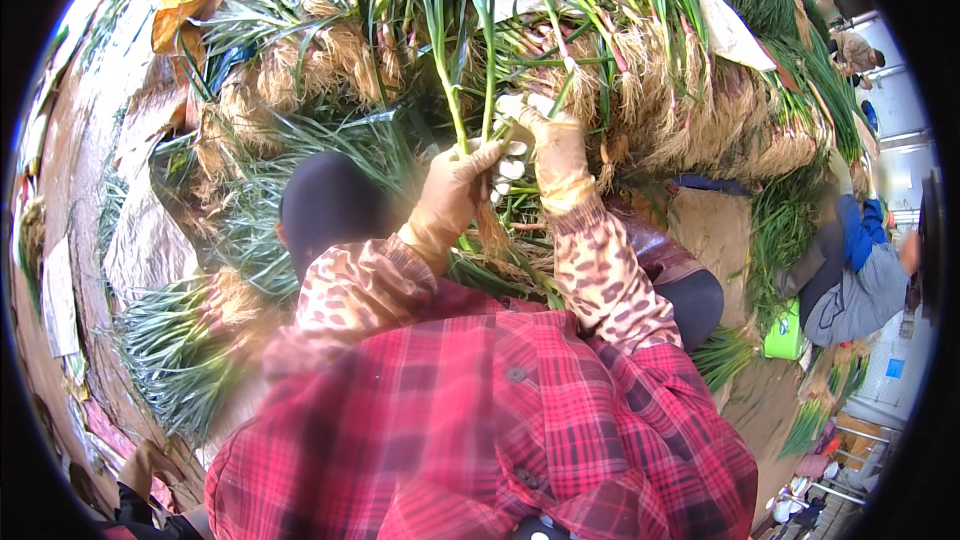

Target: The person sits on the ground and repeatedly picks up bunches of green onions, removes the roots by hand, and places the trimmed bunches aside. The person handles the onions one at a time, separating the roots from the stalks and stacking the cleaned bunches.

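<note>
My left hand [454, 184], in a tan glove with white fingertips, grips a couple of green garlic plants [455, 109]. Their leaves stand up away from me, and pale roots [491, 231] hang below the fist. Close beside it on the right, my gloved right hand [556, 146] has its fingers curled in, with a strip of green leaf [561, 95] poking out between them. Part of that leaf is hidden by the fingers. Loose leaves and stalks [517, 202] lie under both hands, between my knees.
Heaped garlic plants [660, 105] with long roots line the far side. More leaves [255, 202] lie left of my knee [334, 202], and a bundle [180, 345] rests at lower left. At right, a co-worker [855, 292] sits near a bright green container [784, 331].
</note>
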Demonstrator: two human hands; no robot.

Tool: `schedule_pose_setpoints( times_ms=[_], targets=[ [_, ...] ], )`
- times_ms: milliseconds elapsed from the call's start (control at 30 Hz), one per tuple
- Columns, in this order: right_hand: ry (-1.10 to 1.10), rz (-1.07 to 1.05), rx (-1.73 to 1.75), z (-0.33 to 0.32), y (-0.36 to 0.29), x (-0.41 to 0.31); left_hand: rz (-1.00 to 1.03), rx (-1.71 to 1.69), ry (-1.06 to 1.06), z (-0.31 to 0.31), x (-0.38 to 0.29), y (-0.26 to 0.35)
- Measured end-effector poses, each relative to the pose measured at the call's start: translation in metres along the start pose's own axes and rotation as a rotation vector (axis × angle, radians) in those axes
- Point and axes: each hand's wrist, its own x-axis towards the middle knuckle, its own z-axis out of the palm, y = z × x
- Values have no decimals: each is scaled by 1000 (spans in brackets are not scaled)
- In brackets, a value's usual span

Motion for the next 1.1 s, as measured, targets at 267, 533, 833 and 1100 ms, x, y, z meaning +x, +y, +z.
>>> schedule_pose_setpoints(
  times_ms=[267, 533, 833, 1100],
  targets=[
    [-88, -328, -394, 36, -15, -20, -9, 214, -115, -9, -6, 5],
    [-233, -103, 387, -46, -49, -15, 140, -52, -211, -8, -3, 14],
    [195, -555, 497, -120, -126, -66, 119, -232, 2, -32, 15, 31],
    [-165, 401, 128, -21, 0, 38, -182, -185, -355, 9, -19, 2]
  ],
)
